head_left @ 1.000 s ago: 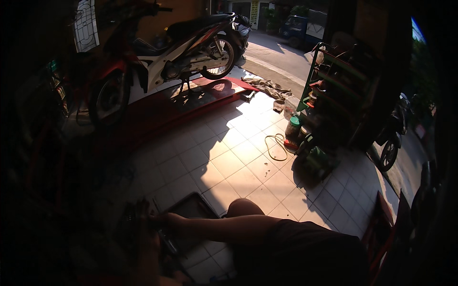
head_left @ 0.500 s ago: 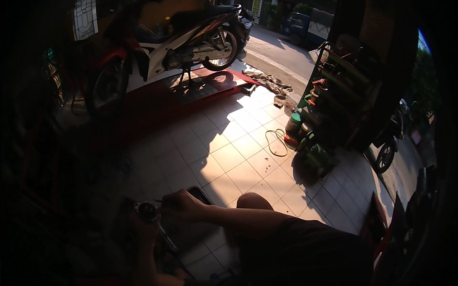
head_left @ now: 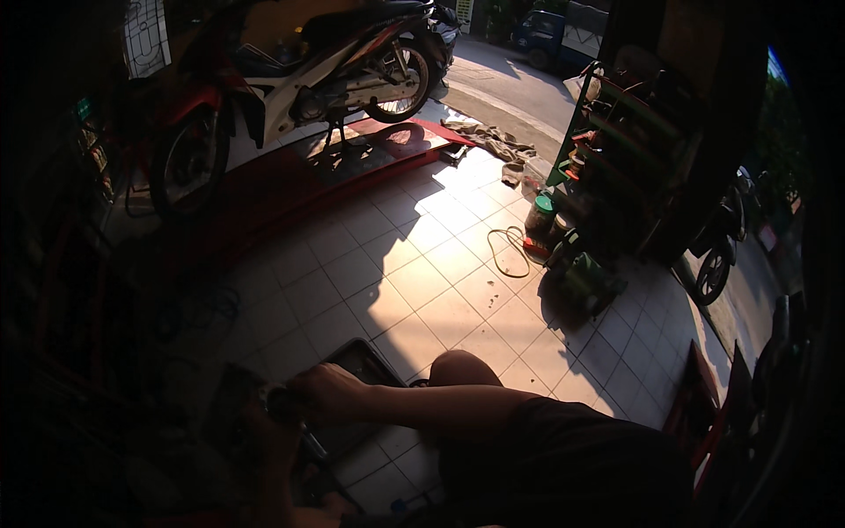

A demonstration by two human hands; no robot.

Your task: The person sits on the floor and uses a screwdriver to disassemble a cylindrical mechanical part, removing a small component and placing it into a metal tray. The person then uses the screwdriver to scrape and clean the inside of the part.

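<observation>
My right hand [head_left: 327, 387], its fingers curled closed, is at a small round dark metal part [head_left: 283, 403] low in the centre-left; what it grips is hidden. My left hand [head_left: 268, 431] is in shadow just below that part, closed around it. A short silver bar [head_left: 313, 443] slants down beside my hands. Beneath and beyond them lies a black rectangular tray [head_left: 382, 359] on the tiled floor. Dark, indistinct items surround the part on the left.
A red-and-white motorbike [head_left: 308, 92] stands on a red lift [head_left: 431, 136]. At right are a green rack [head_left: 572, 150], containers [head_left: 541, 216], a green machine [head_left: 581, 286] and red panels [head_left: 695, 396]. A looped hose [head_left: 510, 255] and crumpled cloths [head_left: 502, 145] lie on the floor.
My right hand moved up and right onto the round part, then dipped slightly back left. The round part's bright face, seen half a second ago, is now darker. The view has shifted slightly.
</observation>
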